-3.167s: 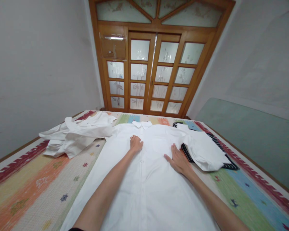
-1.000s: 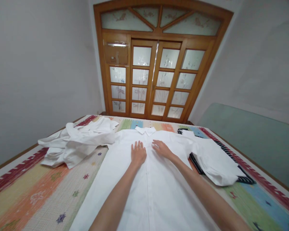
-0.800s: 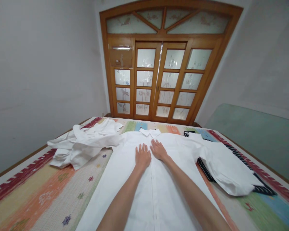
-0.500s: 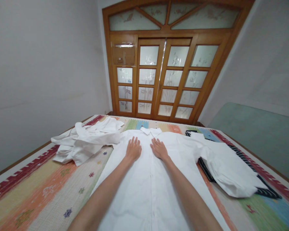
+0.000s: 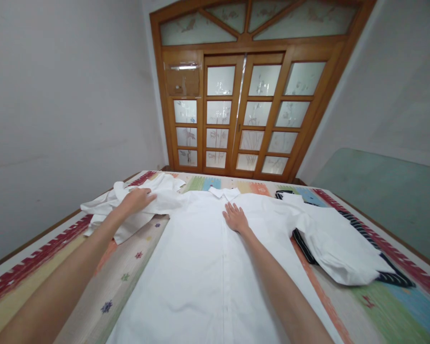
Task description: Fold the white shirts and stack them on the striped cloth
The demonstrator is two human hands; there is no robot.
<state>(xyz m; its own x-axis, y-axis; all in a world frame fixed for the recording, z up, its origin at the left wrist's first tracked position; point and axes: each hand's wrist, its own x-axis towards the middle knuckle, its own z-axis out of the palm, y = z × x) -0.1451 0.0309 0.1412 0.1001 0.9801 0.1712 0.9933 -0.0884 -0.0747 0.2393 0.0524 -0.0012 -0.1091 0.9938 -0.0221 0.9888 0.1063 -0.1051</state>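
A white collared shirt [image 5: 197, 258] lies spread front side up, its collar toward the far edge and the button strip running down the middle. My right hand [image 5: 235, 218] rests flat on the chest just below the collar, fingers slightly spread. Over on the left, my left hand [image 5: 138, 199] is at the shirt's left-side sleeve [image 5: 170, 203], its fingers curled onto the fabric and partly hidden. Beside and beyond that hand is a rumpled heap of white cloth [image 5: 105, 203]; where the sleeve ends and the heap begins is hard to make out.
A patterned, multicoloured bedspread [image 5: 122, 286] lies beneath everything. On the right, folded white clothing [image 5: 344, 243] lies on black striped cloth [image 5: 397, 277], against the shirt's other sleeve. A pale green board [image 5: 387, 191] stands along the right wall. Wooden glazed doors [image 5: 232, 114] stand beyond.
My left hand has left the shirt's chest and moved left to the sleeve, where its fingers now curl. The right hand stays flat on the chest. The sleeve-side cloth has shifted slightly.
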